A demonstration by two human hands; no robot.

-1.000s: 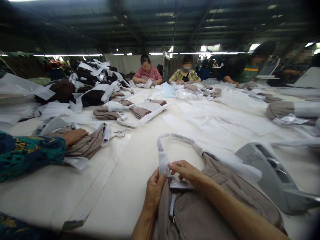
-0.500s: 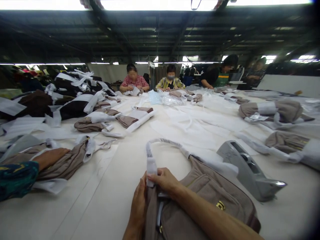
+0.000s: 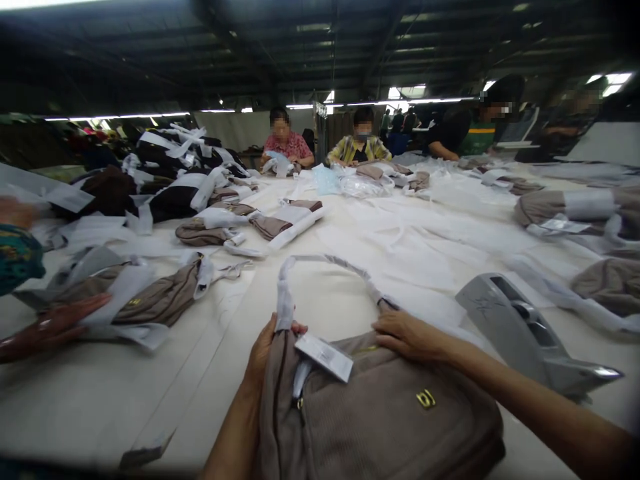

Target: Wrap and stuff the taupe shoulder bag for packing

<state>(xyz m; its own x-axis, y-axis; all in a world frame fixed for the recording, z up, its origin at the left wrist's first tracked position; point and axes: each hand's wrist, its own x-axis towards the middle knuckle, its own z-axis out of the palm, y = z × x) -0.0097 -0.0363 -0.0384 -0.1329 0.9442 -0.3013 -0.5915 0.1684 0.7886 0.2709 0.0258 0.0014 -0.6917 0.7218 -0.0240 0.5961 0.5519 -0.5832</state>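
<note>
A taupe handbag (image 3: 380, 413) with a gold emblem on its front lies before me on the table. Its strap, covered in thin white wrapping (image 3: 327, 259), arches up and away from me. My left hand (image 3: 265, 343) grips the strap's left base, fingertips showing behind it. My right hand (image 3: 410, 335) is closed over the bag's top edge at the strap's right base. A pale rectangular tag (image 3: 325, 357) hangs across the bag's upper left, beside my left hand.
A grey tape dispenser (image 3: 530, 340) stands to the right. At the left, a co-worker's hand (image 3: 55, 327) rests on another taupe bag (image 3: 165, 297). Wrapped dark bags (image 3: 175, 200) are piled at the back left. People work across the table (image 3: 200, 393).
My right hand has moved from the strap's left end to its right base. The tag now lies on the bag's front. My view has turned slightly left and down; the co-worker's hands have shifted.
</note>
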